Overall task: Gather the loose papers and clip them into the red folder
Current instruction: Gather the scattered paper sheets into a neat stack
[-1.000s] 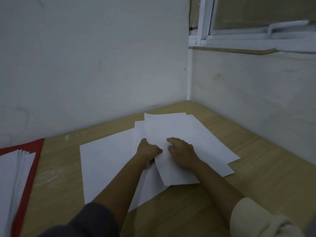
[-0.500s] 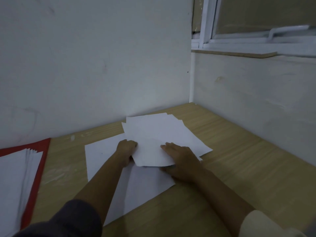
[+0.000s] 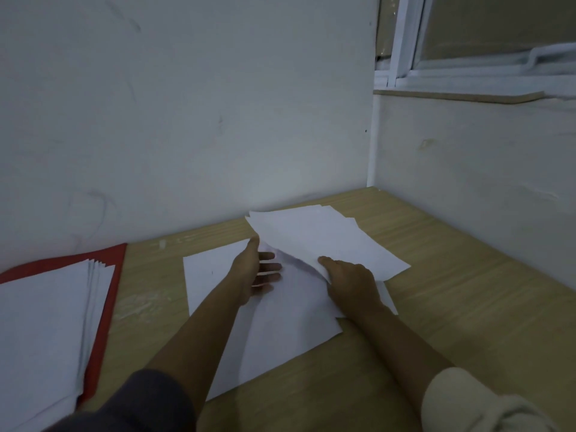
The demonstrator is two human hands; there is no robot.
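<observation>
Several papers (image 3: 327, 241) pinched: right hand (image 3: 352, 282); left hand (image 3: 252, 272) splayed.

Both forearms reach forward over the worktop (image 3: 461, 332) toward its far corner, bare almost to the elbow. The left hand (image 3: 257, 274) lies open, palm turned inward, its fingers (image 3: 269, 267) straight and spread, thumb raised. The right hand (image 3: 352, 280) is knuckles-up, thumb pressed on top of the loose papers (image 3: 318, 238) it grips, its other fingers hidden beneath.

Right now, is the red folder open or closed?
Open, it seems: the red folder lies flat, and no cover lies over the fanned paper stack resting on it.
</observation>
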